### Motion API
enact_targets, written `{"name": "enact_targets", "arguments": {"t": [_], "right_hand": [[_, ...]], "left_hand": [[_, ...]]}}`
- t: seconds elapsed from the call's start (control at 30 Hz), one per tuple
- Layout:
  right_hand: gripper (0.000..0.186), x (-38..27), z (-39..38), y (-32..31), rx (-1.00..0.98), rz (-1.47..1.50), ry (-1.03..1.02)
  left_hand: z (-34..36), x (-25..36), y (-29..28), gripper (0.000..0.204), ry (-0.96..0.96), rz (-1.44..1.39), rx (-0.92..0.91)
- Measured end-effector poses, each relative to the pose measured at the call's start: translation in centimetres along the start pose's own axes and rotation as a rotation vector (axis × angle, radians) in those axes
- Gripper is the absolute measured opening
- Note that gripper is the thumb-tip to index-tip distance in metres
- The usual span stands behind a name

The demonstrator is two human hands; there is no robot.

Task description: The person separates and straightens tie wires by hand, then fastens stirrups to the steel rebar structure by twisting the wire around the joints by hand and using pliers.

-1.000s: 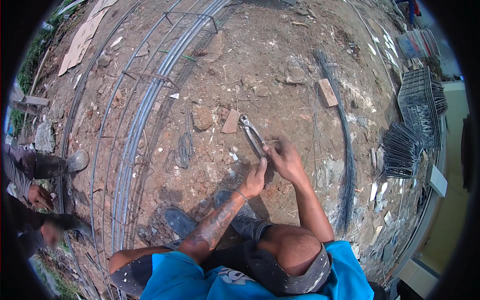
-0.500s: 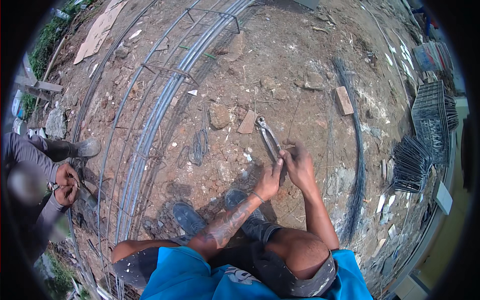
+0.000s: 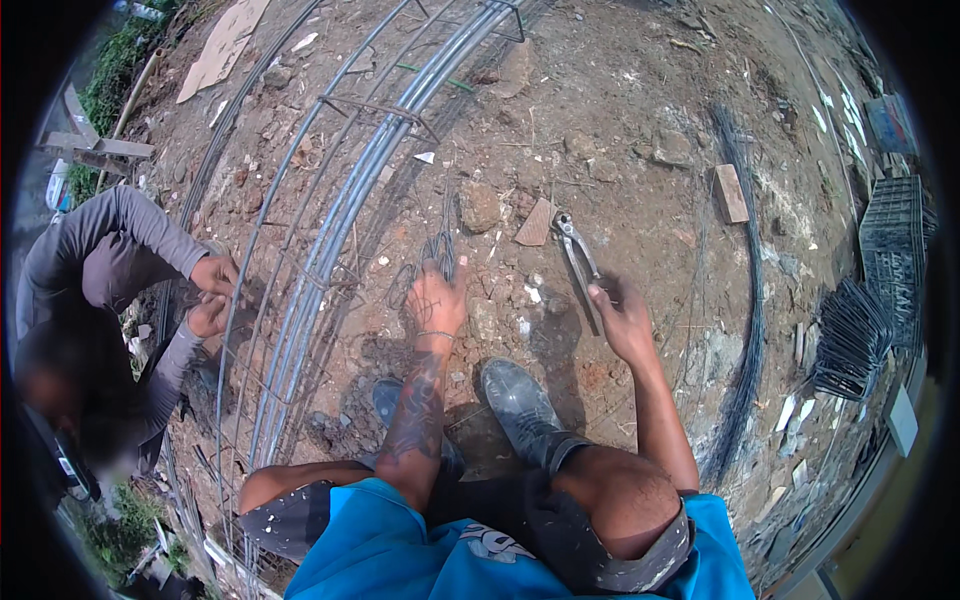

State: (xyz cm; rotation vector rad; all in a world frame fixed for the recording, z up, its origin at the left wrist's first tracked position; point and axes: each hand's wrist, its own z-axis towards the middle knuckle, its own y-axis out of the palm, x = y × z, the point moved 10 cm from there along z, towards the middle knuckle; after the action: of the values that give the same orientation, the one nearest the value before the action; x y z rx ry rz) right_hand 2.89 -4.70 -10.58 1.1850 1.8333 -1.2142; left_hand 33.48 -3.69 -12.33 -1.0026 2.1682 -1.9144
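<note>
My right hand [image 3: 622, 315] holds long-handled metal end-cutting nippers [image 3: 574, 250] by the handles, their head pointing away from me, beside a tapered reddish-brown fragment [image 3: 535, 222]. My left hand [image 3: 437, 305] is down at a small bundle of looped thin wire [image 3: 440, 242], fingers curled onto it and thumb raised along its side. Just left of it run long steel rods [image 3: 355, 195] with square rusty ties [image 3: 385, 112]. My booted feet and bent knees are below my hands.
A co-worker [image 3: 110, 270] crouches at left, both hands at the rods. At right lie a long bundle of straight wire [image 3: 745, 320], a brick [image 3: 731, 193], stacked bent stirrups [image 3: 850, 340] and mesh-like steel frames [image 3: 890, 250]. Cardboard [image 3: 220, 50] and rubble lie on the dirt ground.
My left hand has left the nippers and moved leftward onto the looped wire. My right hand keeps the nippers. The co-worker has brought both hands up to the rods.
</note>
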Motion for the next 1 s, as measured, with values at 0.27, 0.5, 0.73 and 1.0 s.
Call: {"name": "enact_targets", "arguments": {"t": [0.27, 0.5, 0.73, 1.0], "right_hand": [[0.036, 7.3, -4.1, -5.1, 0.151, -0.079, 0.063], [0.031, 15.0, -10.1, -14.0, 0.636, -0.351, 0.181], [0.032, 14.1, -9.8, -13.6, 0.535, -0.527, 0.387], [0.024, 14.6, -8.5, -15.0, 0.732, -0.757, 0.322]], "left_hand": [[3.2, -5.8, -0.6, 0.05, -0.079, 0.118, 0.078], [3.9, -7.0, 0.4, 0.066, -0.137, 0.123, -0.032], [4.3, -6.1, -0.1, 0.074, -0.102, 0.06, -0.04], [2.5, 1.6, -4.2, 0.053, 0.144, 0.079, 0.188]]}}
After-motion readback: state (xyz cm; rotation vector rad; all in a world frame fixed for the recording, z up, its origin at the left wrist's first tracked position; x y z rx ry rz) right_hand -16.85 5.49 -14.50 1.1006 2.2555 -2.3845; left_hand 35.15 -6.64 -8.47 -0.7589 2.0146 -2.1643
